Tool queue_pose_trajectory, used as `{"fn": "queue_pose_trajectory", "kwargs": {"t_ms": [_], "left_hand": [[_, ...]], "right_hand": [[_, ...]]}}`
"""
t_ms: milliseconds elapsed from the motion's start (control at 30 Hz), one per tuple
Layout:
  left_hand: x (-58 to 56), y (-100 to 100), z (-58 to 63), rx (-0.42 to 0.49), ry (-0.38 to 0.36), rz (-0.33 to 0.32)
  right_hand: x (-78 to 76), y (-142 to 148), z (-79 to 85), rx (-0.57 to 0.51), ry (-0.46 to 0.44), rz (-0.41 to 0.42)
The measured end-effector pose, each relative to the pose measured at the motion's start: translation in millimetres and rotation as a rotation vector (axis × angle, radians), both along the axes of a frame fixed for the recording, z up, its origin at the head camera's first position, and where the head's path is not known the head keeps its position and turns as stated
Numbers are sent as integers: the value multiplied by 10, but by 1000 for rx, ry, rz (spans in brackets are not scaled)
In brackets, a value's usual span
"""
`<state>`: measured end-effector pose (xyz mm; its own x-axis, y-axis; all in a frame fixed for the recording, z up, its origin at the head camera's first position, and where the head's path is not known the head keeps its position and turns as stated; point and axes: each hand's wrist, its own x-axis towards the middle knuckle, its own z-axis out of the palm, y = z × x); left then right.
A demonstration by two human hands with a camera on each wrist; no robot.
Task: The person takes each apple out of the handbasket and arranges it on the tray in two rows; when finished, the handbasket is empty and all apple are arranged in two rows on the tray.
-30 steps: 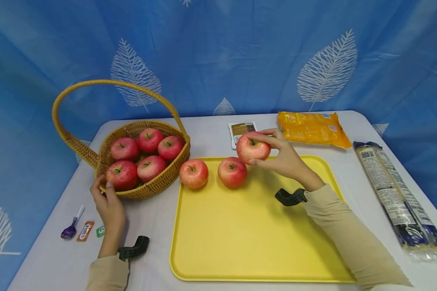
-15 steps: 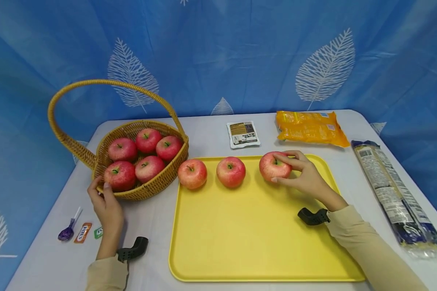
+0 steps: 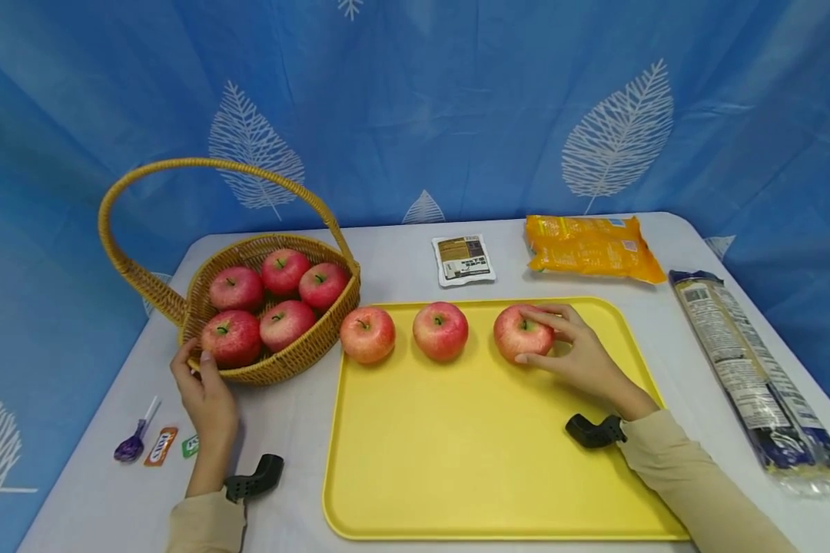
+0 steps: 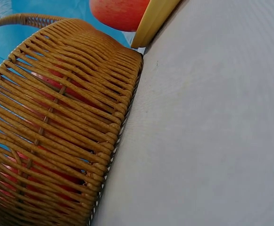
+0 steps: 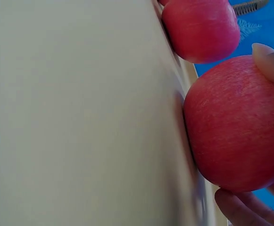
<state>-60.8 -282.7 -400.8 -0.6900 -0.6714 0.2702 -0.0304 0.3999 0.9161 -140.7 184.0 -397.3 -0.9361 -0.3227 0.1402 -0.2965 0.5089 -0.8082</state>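
My right hand (image 3: 584, 361) has its thumb and fingers around a red apple (image 3: 516, 336) at the back right of the yellow tray (image 3: 470, 453). In the right wrist view that apple (image 5: 240, 127) sits right at the tray's surface, thumb on one side and fingers on the other. Two more apples stand left of it along the tray's back, a middle apple (image 3: 440, 332) and a left apple (image 3: 367, 335). My left hand (image 3: 210, 411) grips the near left rim of a wicker basket (image 3: 311, 353) holding several apples. The left wrist view shows the basket's woven side (image 4: 70, 108), but no hand.
Behind the tray lie a small flat packet (image 3: 463, 259) and an orange bag (image 3: 595, 250). A long clear-wrapped package (image 3: 750, 369) lies to the right. A purple lollipop (image 3: 131, 444) and small wrapped sweets (image 3: 161, 447) are left of my left forearm. The basket's tall handle (image 3: 210, 163) arches upward.
My right hand has carried the apple to the right and down onto the tray, beside the middle apple. The left hand stays on the basket rim.
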Motion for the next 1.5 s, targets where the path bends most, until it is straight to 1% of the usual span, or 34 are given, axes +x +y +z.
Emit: {"fn": "queue_pose_trajectory", "kwargs": {"t_ms": [200,267,567,800,967,1167,1267,1500], "left_hand": [[-2,7,8,3,-3,-7],[-4,10,9,3,-7,-9],[5,-4,2,6,-12,-5],[16,1,13,-1,-5,-5],[16,2,13,1,-4,-4],[25,9,21,2,-6,-4],[29,16,22,1,-7,-2],[29,26,34,-5,-8,2]], "right_hand": [[7,5,-18,21,24,15],[7,11,-25,24,19,23],[32,11,-37,-15,2,63],[43,28,-41,-31,-48,65],[45,30,-52,-30,-56,79],[52,18,-45,-13,-108,45],[61,16,-35,2,-90,34],[102,1,-6,17,-9,16]]}}
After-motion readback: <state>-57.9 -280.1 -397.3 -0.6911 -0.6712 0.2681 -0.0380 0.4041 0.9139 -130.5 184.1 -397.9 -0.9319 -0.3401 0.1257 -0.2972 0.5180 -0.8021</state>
